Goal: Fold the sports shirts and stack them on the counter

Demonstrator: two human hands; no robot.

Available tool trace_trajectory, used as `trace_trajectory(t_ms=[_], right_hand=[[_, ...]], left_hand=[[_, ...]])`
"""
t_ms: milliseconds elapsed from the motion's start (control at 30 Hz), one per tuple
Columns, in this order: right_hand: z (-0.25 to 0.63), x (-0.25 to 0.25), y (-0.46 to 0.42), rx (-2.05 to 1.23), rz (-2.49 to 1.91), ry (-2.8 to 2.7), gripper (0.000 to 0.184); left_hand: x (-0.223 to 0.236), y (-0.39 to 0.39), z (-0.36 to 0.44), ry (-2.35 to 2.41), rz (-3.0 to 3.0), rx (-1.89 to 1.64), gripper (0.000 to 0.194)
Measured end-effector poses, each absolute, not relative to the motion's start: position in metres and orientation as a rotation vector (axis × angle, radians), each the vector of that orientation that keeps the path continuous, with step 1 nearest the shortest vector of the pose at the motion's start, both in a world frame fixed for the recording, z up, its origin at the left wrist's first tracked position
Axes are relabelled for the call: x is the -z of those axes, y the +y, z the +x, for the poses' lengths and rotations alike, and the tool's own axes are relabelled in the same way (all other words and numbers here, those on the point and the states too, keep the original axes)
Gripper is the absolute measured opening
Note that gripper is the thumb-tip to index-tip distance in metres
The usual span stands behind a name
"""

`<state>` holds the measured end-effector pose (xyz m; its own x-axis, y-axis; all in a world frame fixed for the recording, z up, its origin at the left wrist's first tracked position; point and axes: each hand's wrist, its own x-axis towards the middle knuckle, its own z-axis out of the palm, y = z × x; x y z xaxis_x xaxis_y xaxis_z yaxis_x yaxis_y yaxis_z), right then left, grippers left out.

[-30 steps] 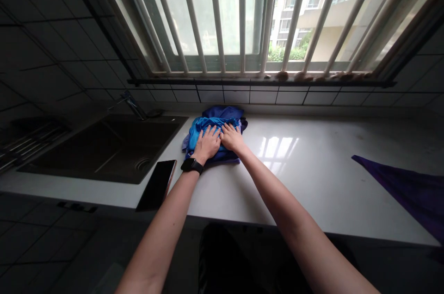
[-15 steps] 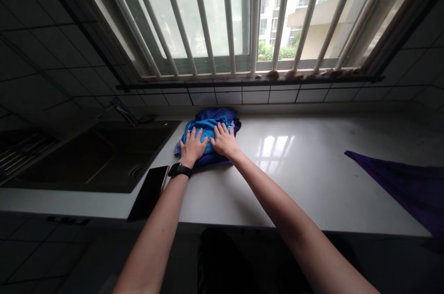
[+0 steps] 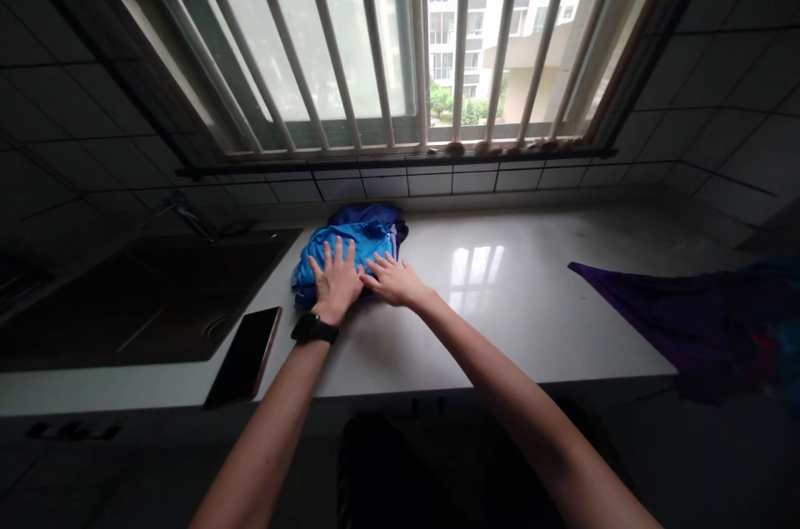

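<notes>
A bundle of blue cloth point(image 3: 359, 237), light blue on top of darker blue, lies on the white countertop point(image 3: 500, 312) under the barred window. My left hand point(image 3: 334, 279), a black watch on its wrist, lies flat on the near part of the bundle with its fingers spread. My right hand point(image 3: 391, 279) rests beside it, fingers stretched out toward the left, touching the bundle's near right edge. Neither hand grips anything.
A dark sink point(image 3: 150, 296) with a tap is sunk into the counter at the left. A black phone point(image 3: 243, 356) lies near the front edge beside it. A purple cloth point(image 3: 675, 316) is spread at the right end. Tiled walls surround the counter.
Both hands have slid back toward me over the bundle, and the right hand has come mostly off it. The view has tilted and shifted, showing more of the right corner.
</notes>
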<state>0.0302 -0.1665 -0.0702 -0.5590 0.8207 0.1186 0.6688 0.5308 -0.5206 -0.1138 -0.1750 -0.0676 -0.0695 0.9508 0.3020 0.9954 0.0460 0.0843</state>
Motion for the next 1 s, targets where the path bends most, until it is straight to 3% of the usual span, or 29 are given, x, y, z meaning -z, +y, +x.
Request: trace_trajectory(t_ms=[100, 233, 367, 467, 733, 867, 1000], right_hand=[[0.101, 0.083, -0.226, -0.565, -1.244, -2.305, 0.061], [0.233, 0.105, -0.285, -0.449, -1.371, -2.007, 0.048], [0.379, 0.12, -0.314, -0.124, -1.865, -1.555, 0.045], [0.458, 0.128, -0.33, 0.034, -2.29, -1.316, 0.056], [0.522, 0.138, -0.332, 0.124, -2.528, -0.979, 0.074], [0.538, 0.141, -0.321, 0.031, -2.519, -1.095, 0.05], [0.533, 0.12, -0.314, 0.241, -2.366, -1.176, 0.04]], left_hand=[[0.085, -0.222, -0.065, -1.876, -2.253, 0.48, 0.06], [0.119, -0.277, -0.014, -1.845, -2.44, 0.57, 0.048], [0.139, -0.293, -0.001, -1.882, -2.396, 0.623, 0.037], [0.146, -0.288, -0.005, -1.879, -2.397, 0.722, 0.037], [0.15, -0.283, -0.007, -1.919, -2.335, 0.761, 0.043], [0.148, -0.284, -0.007, -1.903, -2.349, 0.722, 0.042], [0.147, -0.284, -0.007, -1.903, -2.347, 0.699, 0.04]])
